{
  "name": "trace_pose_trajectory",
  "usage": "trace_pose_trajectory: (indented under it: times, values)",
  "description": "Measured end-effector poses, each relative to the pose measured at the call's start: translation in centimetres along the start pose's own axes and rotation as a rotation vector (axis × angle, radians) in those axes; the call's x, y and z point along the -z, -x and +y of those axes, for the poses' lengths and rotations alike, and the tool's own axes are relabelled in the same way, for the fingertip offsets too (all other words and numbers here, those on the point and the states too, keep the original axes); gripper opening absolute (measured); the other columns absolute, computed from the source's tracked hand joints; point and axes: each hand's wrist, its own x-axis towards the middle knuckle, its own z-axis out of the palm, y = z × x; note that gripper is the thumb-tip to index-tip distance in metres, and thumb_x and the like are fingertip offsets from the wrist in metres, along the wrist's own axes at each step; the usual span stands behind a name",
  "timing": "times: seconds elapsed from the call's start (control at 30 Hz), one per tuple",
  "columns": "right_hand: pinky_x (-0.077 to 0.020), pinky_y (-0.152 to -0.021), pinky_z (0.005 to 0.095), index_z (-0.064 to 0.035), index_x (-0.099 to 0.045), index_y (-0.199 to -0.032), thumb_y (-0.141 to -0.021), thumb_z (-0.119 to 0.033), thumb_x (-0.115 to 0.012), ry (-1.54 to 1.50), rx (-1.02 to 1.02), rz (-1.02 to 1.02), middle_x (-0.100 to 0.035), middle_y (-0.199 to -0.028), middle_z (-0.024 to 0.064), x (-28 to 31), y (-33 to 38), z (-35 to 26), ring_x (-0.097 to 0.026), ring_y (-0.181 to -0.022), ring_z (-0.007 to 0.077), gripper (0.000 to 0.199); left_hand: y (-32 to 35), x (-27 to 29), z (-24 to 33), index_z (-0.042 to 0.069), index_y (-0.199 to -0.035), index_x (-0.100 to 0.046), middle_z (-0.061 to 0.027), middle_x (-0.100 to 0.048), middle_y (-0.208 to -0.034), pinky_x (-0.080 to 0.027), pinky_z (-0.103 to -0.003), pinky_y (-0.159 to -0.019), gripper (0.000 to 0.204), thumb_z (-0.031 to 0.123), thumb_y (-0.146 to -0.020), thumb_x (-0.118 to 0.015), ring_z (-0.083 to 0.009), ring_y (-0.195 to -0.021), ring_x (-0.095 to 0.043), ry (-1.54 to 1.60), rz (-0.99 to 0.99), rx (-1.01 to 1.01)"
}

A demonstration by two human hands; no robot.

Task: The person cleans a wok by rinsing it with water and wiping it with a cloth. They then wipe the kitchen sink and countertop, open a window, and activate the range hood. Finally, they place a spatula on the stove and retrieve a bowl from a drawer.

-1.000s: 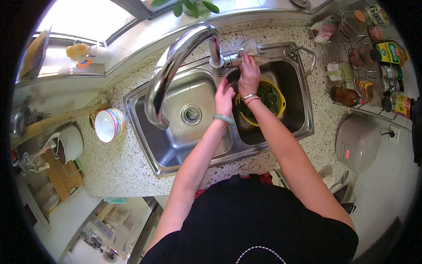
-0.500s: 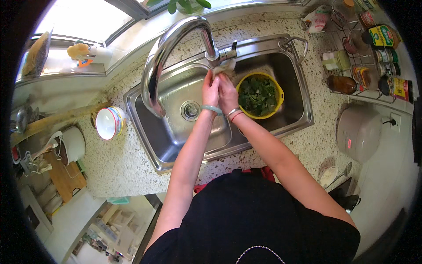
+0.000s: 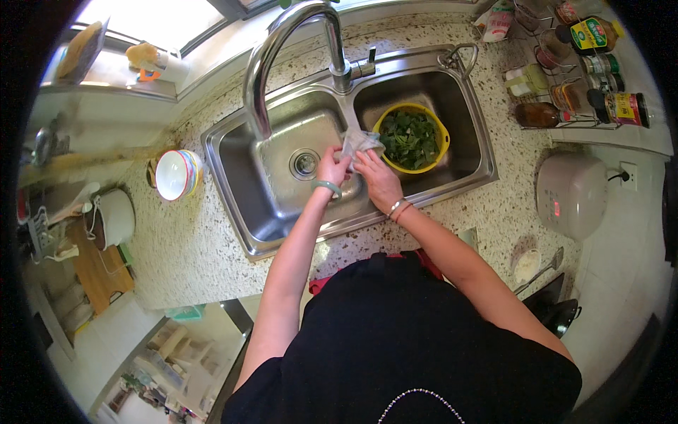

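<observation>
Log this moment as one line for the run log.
left hand and right hand: both grip cloth | over sink divider | yellow bowl of greens in right basin

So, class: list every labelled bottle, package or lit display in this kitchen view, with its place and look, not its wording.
Green-labelled bottle: rack, top right, yellow cap.
Dark jar: rack's right end, lying sideways, red-yellow label.
White packet: behind sink, red print.
Rice cooker: right counter, small red display.

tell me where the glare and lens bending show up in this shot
Head view: the window top left is blown out white; highlights streak the faucet; the sink edges and counter bow toward the rim; corners are black vignette; hands and cloth stay sharp.
</observation>
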Motion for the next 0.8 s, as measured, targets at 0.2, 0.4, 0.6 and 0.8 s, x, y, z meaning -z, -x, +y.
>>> trace_pose_trajectory:
  times: [0.2,0.4,0.6,0.8]
  values:
    - [-0.0446,-0.09,0.0374,-0.0099,-0.062,-0.101,-0.084,-0.005,-0.055,-0.024,0.016,-0.19,-0.058,-0.122,0.0065,3.4,5.1,-1.3,-0.05,-0.118,0.0282,0.019,6.6,-1.9,-3.3,0.006,-0.117,-0.045,-0.0105,-0.061,-0.069,-0.049,-0.033,-0.045,0.039,0.014,-0.084,-0.065,-0.0177,-0.053,-0.061,-0.027,-0.028,0.013]
    - [-0.0386,-0.096,0.0388,-0.0111,-0.061,-0.105,-0.076,-0.003,-0.054,0.011,0.192,-0.286,-0.059,-0.12,0.0042,4.9,7.1,-0.5,-0.051,-0.116,0.0243,0.031,10.9,-1.9,-1.9,0.01,-0.129,-0.041,-0.0102,-0.057,-0.069,-0.048,-0.037,-0.059,0.059,0.019,-0.078,-0.069,-0.0235,-0.062,-0.058,-0.427,0.019,-0.225]
    - [-0.0352,-0.101,0.04,-0.0137,-0.061,-0.108,-0.076,-0.002,-0.055,0.057,0.33,-0.226,-0.057,-0.125,0.002,6.4,6.9,-1.8,-0.048,-0.121,0.024,0.035,15.2,-1.1,-0.4,0.013,-0.123,-0.053,-0.0168,-0.06,-0.085,-0.048,-0.042,-0.073,0.046,0.019,-0.079,-0.066,-0.0323,-0.081,-0.06,-0.41,0.062,-0.341]
    - [-0.032,-0.104,0.0426,-0.0123,-0.056,-0.119,-0.083,-0.014,-0.057,0.161,0.262,-0.346,-0.05,-0.132,0.0062,5.6,8.7,-2.1,-0.041,-0.128,0.0248,0.036,15.5,-1.5,-3.4,0.012,-0.124,-0.055,-0.017,-0.039,-0.139,-0.036,-0.047,-0.101,0.042,0.023,-0.084,-0.061,-0.033,-0.127,-0.039,-0.79,0.202,-0.528]
